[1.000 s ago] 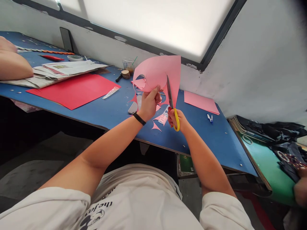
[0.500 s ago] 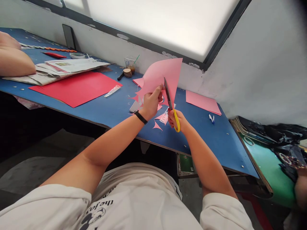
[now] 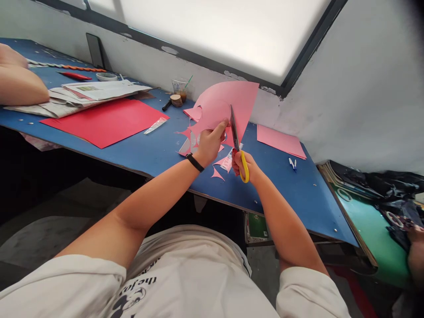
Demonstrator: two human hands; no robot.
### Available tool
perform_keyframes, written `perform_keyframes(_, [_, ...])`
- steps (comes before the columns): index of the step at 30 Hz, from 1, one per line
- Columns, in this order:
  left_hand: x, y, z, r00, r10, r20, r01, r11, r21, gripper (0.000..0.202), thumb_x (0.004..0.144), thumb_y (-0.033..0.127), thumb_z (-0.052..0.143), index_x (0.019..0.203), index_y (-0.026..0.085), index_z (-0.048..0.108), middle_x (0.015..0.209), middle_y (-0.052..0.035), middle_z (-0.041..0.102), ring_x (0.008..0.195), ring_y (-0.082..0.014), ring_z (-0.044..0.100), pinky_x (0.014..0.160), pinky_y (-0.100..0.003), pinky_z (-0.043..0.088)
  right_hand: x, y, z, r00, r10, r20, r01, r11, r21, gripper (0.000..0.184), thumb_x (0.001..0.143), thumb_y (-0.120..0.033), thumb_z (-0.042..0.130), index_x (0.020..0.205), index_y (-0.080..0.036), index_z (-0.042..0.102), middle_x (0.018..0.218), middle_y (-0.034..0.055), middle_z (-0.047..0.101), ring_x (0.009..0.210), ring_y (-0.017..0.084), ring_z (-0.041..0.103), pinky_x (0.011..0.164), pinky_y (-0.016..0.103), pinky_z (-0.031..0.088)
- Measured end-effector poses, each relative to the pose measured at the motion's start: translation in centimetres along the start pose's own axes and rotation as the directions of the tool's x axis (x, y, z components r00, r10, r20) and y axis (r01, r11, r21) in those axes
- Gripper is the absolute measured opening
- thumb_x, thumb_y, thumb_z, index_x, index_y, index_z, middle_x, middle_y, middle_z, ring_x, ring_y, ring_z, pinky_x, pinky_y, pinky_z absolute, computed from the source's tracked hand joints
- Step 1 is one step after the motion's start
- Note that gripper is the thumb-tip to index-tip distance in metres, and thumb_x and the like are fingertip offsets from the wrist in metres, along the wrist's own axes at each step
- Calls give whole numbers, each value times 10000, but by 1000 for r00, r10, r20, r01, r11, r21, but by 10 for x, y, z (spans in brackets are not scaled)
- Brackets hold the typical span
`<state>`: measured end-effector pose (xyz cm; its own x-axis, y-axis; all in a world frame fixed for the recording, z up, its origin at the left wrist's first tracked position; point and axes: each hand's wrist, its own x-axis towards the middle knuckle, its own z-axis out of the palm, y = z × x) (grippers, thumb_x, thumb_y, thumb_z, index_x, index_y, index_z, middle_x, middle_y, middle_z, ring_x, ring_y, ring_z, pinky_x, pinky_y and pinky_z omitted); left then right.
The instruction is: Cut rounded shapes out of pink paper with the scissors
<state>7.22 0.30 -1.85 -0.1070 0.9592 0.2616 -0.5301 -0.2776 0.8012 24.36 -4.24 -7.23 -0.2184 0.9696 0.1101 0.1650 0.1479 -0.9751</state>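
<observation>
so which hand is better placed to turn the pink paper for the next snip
Left. The left hand already pinches the pink paper at its lower edge, while the right hand is occupied gripping the yellow-handled scissors.

left hand [image 3: 208,145] pinches pink paper [image 3: 225,104] above blue table [image 3: 149,150]; right hand [image 3: 243,165] grips yellow-handled scissors [image 3: 237,143], blades in the sheet. red sheet [image 3: 102,120] lies left.

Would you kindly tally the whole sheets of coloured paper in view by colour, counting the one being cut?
Pink sheets: 2, the pink sheet being cut in the left hand, scissors in the right hand, and the flat pink sheet.
Red sheets: 1, the red sheet.
Total: 3
</observation>
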Motion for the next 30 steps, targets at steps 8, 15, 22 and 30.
perform_keyframes(8, [2,-4,-2,1000,19,10,-19,1000,-1,513,982,663,921,768,226,756,592,60,430,560,-118,418,571,-321,359,-3,-8,-1,1000,0,-10,0,999,-41,885,780,-1132,738,835,-283,491,642,-71,329,557,139,343,456,290,400])
perform_keyframes(15, [3,-5,-2,1000,17,-2,-17,1000,-4,508,993,657,919,770,232,751,591,57,448,559,-119,449,574,-313,394,-3,-12,-2,1000,-8,-2,8,997,-75,903,762,-1163,703,809,-289,478,622,-76,308,530,140,337,446,312,387])
perform_keyframes(22, [1,-1,1,1000,14,-19,-14,1000,-24,491,1017,589,919,736,225,745,589,59,434,554,-108,433,580,-298,412,-4,-16,-4,1000,15,-7,-16,994,-107,895,785,-1148,703,824,-282,480,628,-68,358,532,135,383,458,303,397])
perform_keyframes(30, [-2,9,2,1000,15,-27,-15,1000,-9,476,1039,547,902,734,217,748,555,59,467,517,-96,437,537,-272,386,-3,-16,-5,1000,8,-20,-11,990,-139,909,763,-1161,699,783,-281,474,598,-71,369,499,126,383,443,300,404])
